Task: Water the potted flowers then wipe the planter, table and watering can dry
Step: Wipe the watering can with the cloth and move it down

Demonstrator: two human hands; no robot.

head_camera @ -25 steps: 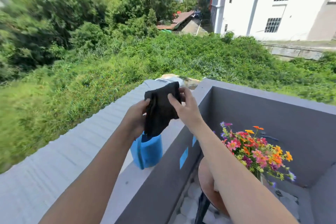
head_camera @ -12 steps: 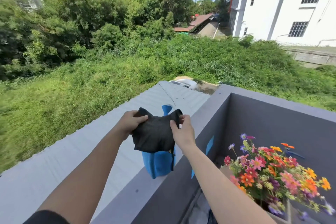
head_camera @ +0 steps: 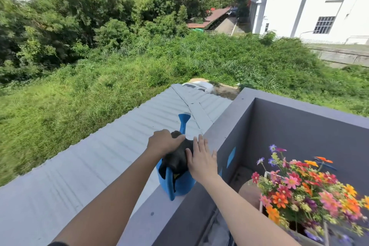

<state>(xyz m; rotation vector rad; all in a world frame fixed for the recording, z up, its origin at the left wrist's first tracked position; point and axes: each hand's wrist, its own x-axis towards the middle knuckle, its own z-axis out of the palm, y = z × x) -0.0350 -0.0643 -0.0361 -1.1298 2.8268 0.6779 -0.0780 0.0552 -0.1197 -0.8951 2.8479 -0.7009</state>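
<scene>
Gripping black cloth [head_camera: 177, 159] on watering can [head_camera: 184, 185], left hand [head_camera: 163, 142] curls; right hand [head_camera: 202, 163] presses flat-fingered.

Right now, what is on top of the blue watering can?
A black cloth covers the top of the watering can; the left hand holds it, the right hand lies flat against it. Its inside is hidden.

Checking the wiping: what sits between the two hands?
Head view: the black cloth, draped over the blue watering can, lies between left hand and right hand.
</scene>
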